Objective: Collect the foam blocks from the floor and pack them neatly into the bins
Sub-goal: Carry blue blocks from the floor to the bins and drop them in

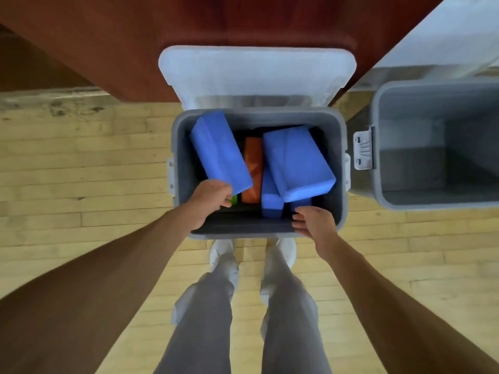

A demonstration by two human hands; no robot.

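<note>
Both forearms are bare, with no sleeve, watch or ring visible on the left hand [209, 202] or the right hand [314, 222]. The person wears loose light grey trousers [205, 327], creased near the ankles, and white shoes [221, 252] whose details are blurred.

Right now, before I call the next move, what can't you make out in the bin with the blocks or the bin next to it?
Head view only:
- Green block: only a sliver shows; the left hand and the blue block it grips cover the rest.
- Orange block: sides hidden by blue blocks.
- Bin bottom: hidden under blocks and shadow.
- Right-hand bin: cut off by the frame edge.
- Right hand: contact unclear.
</note>
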